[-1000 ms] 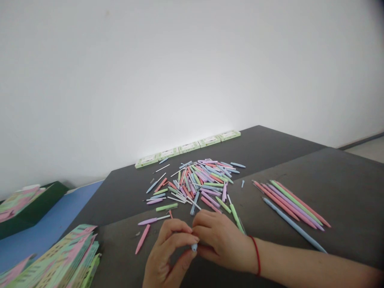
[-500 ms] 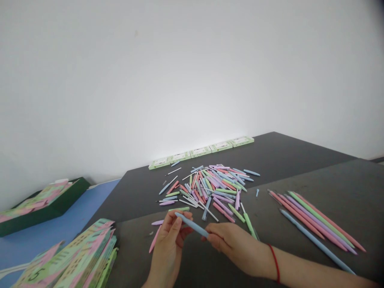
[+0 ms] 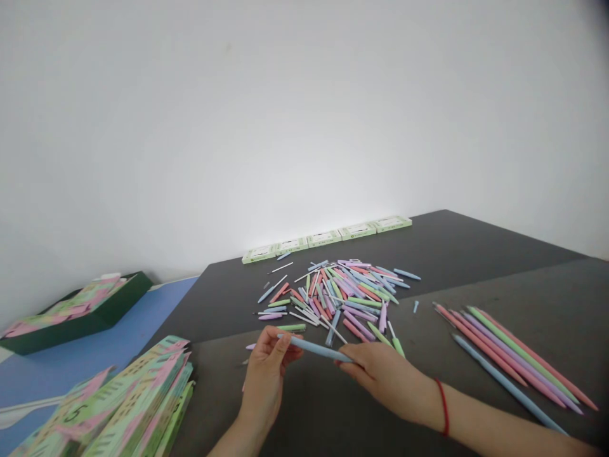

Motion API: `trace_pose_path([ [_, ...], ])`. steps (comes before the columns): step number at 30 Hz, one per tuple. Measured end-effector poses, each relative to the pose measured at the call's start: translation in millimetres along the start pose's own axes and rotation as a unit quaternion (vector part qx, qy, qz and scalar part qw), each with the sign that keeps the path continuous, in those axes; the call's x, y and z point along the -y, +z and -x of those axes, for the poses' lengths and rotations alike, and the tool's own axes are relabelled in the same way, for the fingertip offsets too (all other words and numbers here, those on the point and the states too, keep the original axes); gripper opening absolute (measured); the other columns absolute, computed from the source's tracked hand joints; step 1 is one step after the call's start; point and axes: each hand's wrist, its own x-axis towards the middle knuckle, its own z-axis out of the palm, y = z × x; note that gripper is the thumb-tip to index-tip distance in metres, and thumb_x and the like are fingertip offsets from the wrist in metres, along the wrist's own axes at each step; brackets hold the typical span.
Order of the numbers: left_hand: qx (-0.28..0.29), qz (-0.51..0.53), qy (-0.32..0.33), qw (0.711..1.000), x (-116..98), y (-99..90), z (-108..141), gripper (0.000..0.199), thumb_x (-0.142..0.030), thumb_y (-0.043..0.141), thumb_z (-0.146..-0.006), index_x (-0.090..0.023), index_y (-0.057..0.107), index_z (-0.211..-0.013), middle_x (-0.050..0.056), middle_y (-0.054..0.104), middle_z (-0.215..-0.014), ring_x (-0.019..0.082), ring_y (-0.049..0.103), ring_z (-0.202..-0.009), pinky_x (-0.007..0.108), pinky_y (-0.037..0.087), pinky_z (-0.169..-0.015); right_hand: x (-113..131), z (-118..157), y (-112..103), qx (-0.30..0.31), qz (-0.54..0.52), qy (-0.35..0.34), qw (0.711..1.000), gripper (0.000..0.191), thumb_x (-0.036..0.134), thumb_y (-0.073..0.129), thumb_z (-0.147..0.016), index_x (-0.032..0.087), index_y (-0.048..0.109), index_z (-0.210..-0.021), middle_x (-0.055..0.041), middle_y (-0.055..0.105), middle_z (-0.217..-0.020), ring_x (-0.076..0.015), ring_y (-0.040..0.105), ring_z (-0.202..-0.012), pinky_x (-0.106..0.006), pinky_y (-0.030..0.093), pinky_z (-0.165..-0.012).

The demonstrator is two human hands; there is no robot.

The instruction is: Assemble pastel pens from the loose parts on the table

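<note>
A light blue pen spans the gap between my two hands, lying nearly level above the dark table. My left hand pinches its left end between thumb and fingers. Around its right end the fingers of my right hand are closed, so that end is partly hidden; a red string circles this wrist. Just beyond the hands spreads a heap of pen parts in pink, purple, green and blue, with thin white refills among them. To the right several long pens lie side by side, a blue pen nearest me.
Several flat green-and-white boxes stand in a row along the wall. At the lower left is a stack of printed green-and-pink packets. A dark green tray with similar packets rests on a blue surface. One small blue piece lies right of the heap.
The pen has turned closer to level, and my right hand has shifted slightly right and up. Both hands still grip it. The whole view has shifted a little.
</note>
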Motion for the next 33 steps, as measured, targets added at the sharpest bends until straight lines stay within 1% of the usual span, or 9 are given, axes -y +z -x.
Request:
trace_pose_path([
  [4,0.008,-0.021,0.0,1.0,0.3,3.2,2.0,0.025,-0.035,0.074,-0.071,-0.015,0.058,-0.071,0.002,0.068,-0.07,0.012,0.059,-0.061,0.021,0.049,-0.06,3.4,-0.3,4.0,0.113,-0.255,0.066,0.958,0.04,0.045,0.031,-0.093,0.017,0.06,-0.091,0.0044,0.042,-0.058,-0.0095,0.038,-0.046,-0.02,0.029,-0.042],
  [6,0.012,-0.025,-0.001,1.0,1.0,4.8,2.9,0.025,-0.035,0.074,-0.071,-0.016,0.058,-0.071,0.001,0.067,-0.069,0.012,0.059,-0.061,0.022,0.049,-0.061,3.2,-2.4,5.1,0.112,-0.303,0.09,0.942,0.038,0.042,0.031,-0.092,0.016,0.059,-0.09,0.006,0.037,-0.056,-0.0088,0.034,-0.043,-0.02,0.027,-0.04],
  [11,0.006,-0.021,-0.014,1.0,3.9,5.5,3.0,0.025,-0.034,0.074,-0.07,-0.016,0.056,-0.068,0.0,0.065,-0.068,0.012,0.058,-0.061,0.023,0.049,-0.062,1.9,-5.0,4.3,-0.066,-0.132,0.029,0.989,0.013,0.029,0.058,-0.079,0.018,0.054,-0.073,0.0026,0.051,-0.067,-0.0113,0.045,-0.062,-0.022,0.032,-0.055],
  [17,0.019,-0.012,-0.018,1.0,6.5,5.3,3.6,0.022,-0.03,0.072,-0.072,-0.016,0.056,-0.068,0.0,0.064,-0.069,0.011,0.057,-0.062,0.022,0.048,-0.063,3.4,-4.8,7.0,0.101,-0.278,0.115,0.948,0.04,0.042,0.028,-0.092,0.016,0.055,-0.08,0.0021,0.051,-0.057,-0.0098,0.039,-0.043,-0.022,0.029,-0.042],
  [21,0.018,-0.017,-0.018,1.0,7.2,5.4,3.4,0.022,-0.031,0.072,-0.073,-0.016,0.056,-0.069,-0.001,0.063,-0.069,0.012,0.057,-0.064,0.023,0.049,-0.064,0.9,-4.4,6.0,-0.052,-0.115,0.074,0.989,0.015,0.03,0.062,-0.075,0.018,0.052,-0.072,0.0015,0.054,-0.067,-0.0124,0.047,-0.062,-0.023,0.032,-0.054],
  [23,0.014,-0.016,-0.014,1.0,6.9,5.8,3.1,0.023,-0.031,0.073,-0.072,-0.016,0.056,-0.069,-0.001,0.064,-0.069,0.012,0.057,-0.064,0.023,0.049,-0.064,-0.7,-4.4,6.3,-0.039,-0.13,0.067,0.988,0.02,0.038,0.057,-0.08,0.018,0.055,-0.075,0.0006,0.056,-0.068,-0.0126,0.047,-0.061,-0.023,0.032,-0.053],
  [27,0.023,-0.017,-0.008,1.0,6.6,7.7,4.4,0.022,-0.03,0.074,-0.071,-0.017,0.056,-0.069,-0.002,0.064,-0.067,0.011,0.057,-0.062,0.021,0.049,-0.062,-1.9,-6.2,8.4,0.087,-0.269,0.093,0.955,0.047,0.046,0.029,-0.093,0.015,0.06,-0.077,0.0015,0.051,-0.057,-0.0099,0.041,-0.046,-0.022,0.03,-0.045],
  [31,0.018,-0.022,-0.008,1.0,8.8,7.5,5.2,0.023,-0.03,0.074,-0.07,-0.016,0.056,-0.069,-0.002,0.064,-0.067,0.011,0.058,-0.061,0.022,0.049,-0.061,-0.5,-7.7,7.2,-0.065,-0.154,0.064,0.984,0.018,0.032,0.063,-0.075,0.016,0.055,-0.07,0.002,0.052,-0.066,-0.0113,0.046,-0.06,-0.022,0.032,-0.053],
  [33,0.013,-0.028,-0.009,0.999,9.9,6.9,4.8,0.023,-0.031,0.073,-0.071,-0.016,0.056,-0.069,-0.001,0.064,-0.067,0.012,0.058,-0.062,0.022,0.049,-0.062,-0.1,-8.0,7.5,-0.067,-0.159,0.071,0.983,0.023,0.037,0.064,-0.074,0.017,0.054,-0.071,0.0015,0.054,-0.067,-0.0113,0.046,-0.059,-0.022,0.032,-0.051],
])
